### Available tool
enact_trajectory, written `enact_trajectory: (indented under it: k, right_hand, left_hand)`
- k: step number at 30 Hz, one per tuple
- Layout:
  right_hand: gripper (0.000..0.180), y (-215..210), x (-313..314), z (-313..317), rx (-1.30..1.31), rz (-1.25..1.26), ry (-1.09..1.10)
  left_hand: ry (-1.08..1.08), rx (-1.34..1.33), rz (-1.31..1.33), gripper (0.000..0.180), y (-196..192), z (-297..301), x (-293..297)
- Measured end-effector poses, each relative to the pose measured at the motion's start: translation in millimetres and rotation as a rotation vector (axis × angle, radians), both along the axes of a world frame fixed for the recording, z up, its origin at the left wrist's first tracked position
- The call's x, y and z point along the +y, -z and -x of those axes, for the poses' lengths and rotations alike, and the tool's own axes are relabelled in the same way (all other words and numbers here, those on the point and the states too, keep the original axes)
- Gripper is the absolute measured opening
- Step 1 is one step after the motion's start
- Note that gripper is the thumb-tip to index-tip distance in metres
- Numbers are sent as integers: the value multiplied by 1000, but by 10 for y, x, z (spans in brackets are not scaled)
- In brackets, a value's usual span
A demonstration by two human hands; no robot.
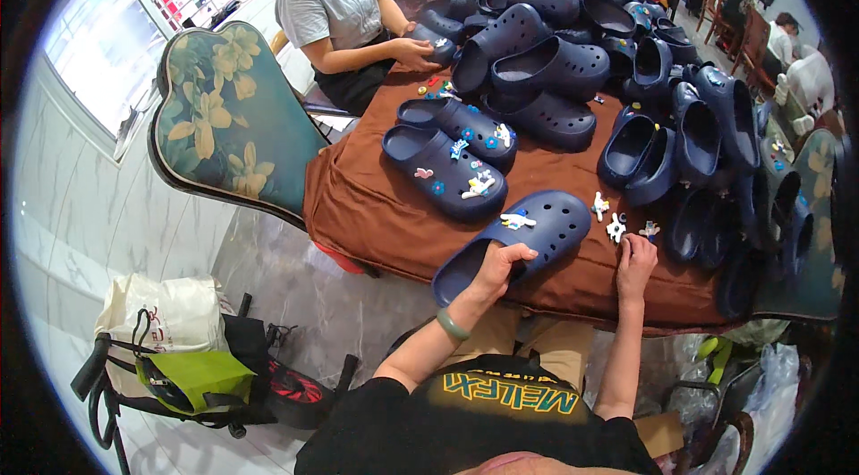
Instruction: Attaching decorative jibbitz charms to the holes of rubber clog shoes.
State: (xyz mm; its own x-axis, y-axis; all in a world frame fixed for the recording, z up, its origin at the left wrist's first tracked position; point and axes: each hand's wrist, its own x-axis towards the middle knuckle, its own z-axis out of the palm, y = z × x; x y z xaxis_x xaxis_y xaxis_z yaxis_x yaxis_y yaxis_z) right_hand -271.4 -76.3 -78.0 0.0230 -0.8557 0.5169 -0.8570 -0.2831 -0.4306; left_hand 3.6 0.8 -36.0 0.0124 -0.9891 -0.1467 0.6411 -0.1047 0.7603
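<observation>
Left hand (499, 267) grips navy perforated clog (514, 242); right hand (635, 262) pinches small charm (650, 230).

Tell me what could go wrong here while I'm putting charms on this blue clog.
The clog sits at the table's near edge, its heel overhanging where your left hand holds it; let go and it might drop. The small loose charms by your right hand lie near that edge too and could get brushed off. The heaped clogs behind might slide onto the finished pair.
</observation>
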Motion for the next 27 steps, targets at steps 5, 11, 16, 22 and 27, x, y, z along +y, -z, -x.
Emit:
enact_trajectory:
  k: [5, 11, 16, 22, 27]
  right_hand:
    - [10, -119, 116, 179, 12, 213, 61]
    - [17, -11, 91, 93, -109, 272, 17]
    - [12, -32, 127, 34, -349, 188, -5]
    - [16, -45, 130, -77, -469, 95, -89]
    - [17, -161, 281, -19, -464, 30, -126]
  left_hand:
    - [8, 22, 20, 36, -22, 171, -27]
    - [-34, -49, -124, 4, -10, 99, 0]
    - [-62, -10, -30, 35, -15, 68, -36]
    - [-64, -32, -63, 13, 89, -109, 12]
    - [38, -119, -99, 9, 281, -43, -11]
